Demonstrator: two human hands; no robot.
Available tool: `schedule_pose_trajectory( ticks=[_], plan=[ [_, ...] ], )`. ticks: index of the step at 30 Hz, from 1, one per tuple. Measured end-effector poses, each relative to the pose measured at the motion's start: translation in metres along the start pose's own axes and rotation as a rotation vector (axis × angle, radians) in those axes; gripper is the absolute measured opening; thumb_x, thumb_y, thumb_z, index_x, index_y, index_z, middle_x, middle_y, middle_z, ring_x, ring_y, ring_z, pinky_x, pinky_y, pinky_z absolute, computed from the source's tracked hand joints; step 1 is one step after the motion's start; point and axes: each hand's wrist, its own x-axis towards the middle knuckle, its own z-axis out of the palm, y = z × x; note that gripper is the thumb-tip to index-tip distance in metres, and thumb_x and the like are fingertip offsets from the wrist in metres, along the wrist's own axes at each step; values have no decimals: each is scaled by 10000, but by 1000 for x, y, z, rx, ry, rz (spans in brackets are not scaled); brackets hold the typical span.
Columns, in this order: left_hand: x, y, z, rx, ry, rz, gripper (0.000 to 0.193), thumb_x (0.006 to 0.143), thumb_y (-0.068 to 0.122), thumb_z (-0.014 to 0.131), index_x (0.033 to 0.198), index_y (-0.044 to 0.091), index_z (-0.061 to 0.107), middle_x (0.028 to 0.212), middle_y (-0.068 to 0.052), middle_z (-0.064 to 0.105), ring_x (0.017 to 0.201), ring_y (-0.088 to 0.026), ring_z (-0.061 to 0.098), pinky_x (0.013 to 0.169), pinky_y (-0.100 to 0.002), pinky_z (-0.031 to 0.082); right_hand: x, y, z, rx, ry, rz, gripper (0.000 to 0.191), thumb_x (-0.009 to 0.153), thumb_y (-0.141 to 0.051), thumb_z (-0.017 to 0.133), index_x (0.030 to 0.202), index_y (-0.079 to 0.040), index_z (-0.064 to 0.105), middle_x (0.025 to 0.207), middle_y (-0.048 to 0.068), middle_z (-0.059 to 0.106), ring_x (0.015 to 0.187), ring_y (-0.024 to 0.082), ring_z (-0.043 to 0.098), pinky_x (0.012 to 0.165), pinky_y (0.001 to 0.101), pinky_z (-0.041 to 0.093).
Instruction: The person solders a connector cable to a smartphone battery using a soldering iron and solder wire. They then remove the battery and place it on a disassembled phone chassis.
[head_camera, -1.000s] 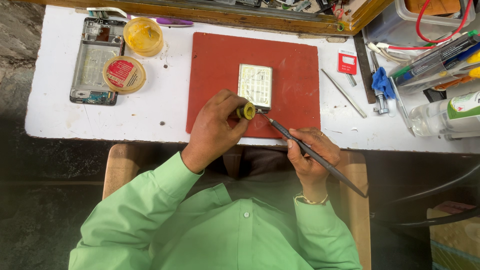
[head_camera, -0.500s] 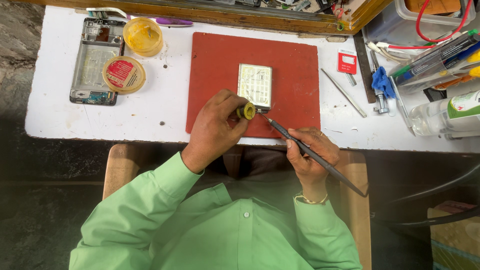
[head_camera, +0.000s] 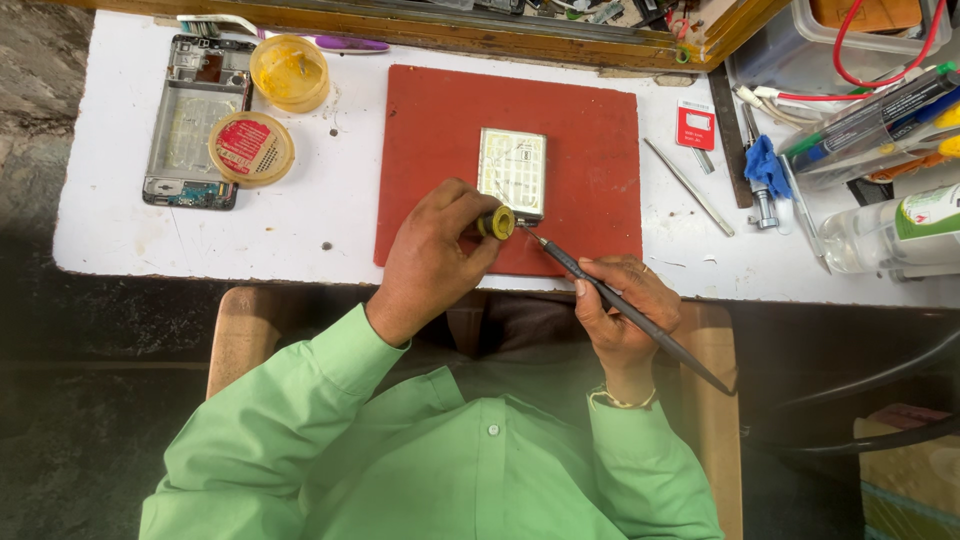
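Observation:
My left hand (head_camera: 432, 255) pinches a small yellow-and-black spool (head_camera: 497, 222) at the near edge of a red mat (head_camera: 590, 130). My right hand (head_camera: 622, 312) grips a dark pen-like tool (head_camera: 630, 312) whose tip (head_camera: 532, 238) points at the spool, just right of it. A small silvery rectangular part (head_camera: 512, 172) lies on the mat directly beyond the spool.
A phone frame (head_camera: 180, 130), a yellow jar (head_camera: 290, 72) and a round red-labelled lid (head_camera: 251, 148) sit far left on the white table (head_camera: 300, 230). Metal rods (head_camera: 688, 187), a blue-tipped tool (head_camera: 766, 170), pens and a clear bottle (head_camera: 890, 232) crowd the right.

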Motion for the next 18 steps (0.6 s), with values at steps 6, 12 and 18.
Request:
schedule_pose_trajectory(
  ticks=[6,12,18],
  plan=[
    [-1,0,0,41,7,33,198,848,39,775,1037,44,713,965,-81,616,834,-216,673,708,-316,583,0,0,0,-2,0,0,178,917,-99,765,1045,21,734,891,131,743,780,175,711,646,243,532],
    [-2,0,1,59,7,34,212,859,43,770,1062,48,709,971,-80,609,841,-220,667,699,-321,577,0,0,0,-1,-2,-5,178,919,-96,763,1045,26,733,889,136,741,777,183,708,650,250,533],
    [-2,0,2,104,15,50,222,844,40,780,1055,43,710,949,-75,610,825,-229,654,688,-341,551,0,0,0,-16,5,-9,173,914,-90,764,1040,24,730,894,140,741,787,194,717,659,251,543]
  ],
)
